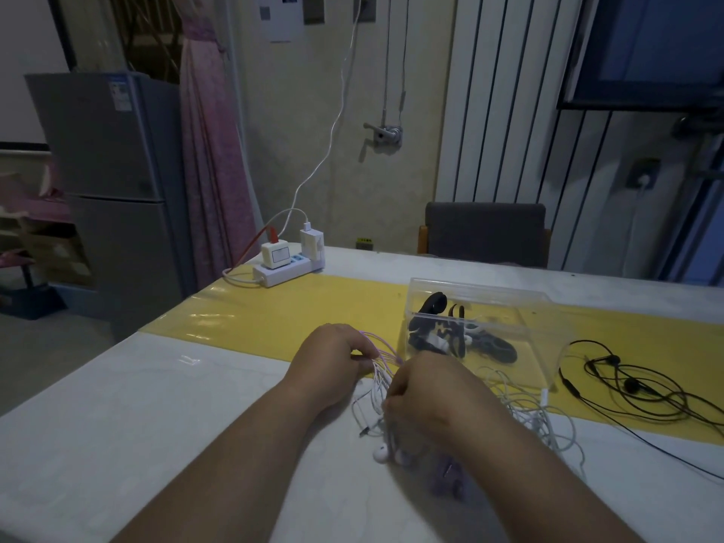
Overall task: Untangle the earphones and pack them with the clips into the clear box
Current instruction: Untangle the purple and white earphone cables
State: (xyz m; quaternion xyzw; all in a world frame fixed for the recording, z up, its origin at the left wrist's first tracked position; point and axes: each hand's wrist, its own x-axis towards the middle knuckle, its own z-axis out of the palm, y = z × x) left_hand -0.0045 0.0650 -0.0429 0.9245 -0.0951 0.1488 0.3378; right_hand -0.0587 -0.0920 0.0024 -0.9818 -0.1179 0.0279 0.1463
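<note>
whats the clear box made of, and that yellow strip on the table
The clear box looks like rigid glossy plastic: see-through walls, crisp edges, dark clips visible inside. The yellow strip is probably shiny vinyl or plastic sheet, judging by its glare patches.

Single view, head-worn, wide-angle. Looks forward and down along both forearms onto the table (196,405). Near field, low centre: left hand (329,358) and right hand (423,389) gripping the earphone cables (381,368). Far field: faces the wall, with chair (485,233) and fridge (117,170) well beyond. Dim light; lines towards the edges seemingly bowed.
</note>
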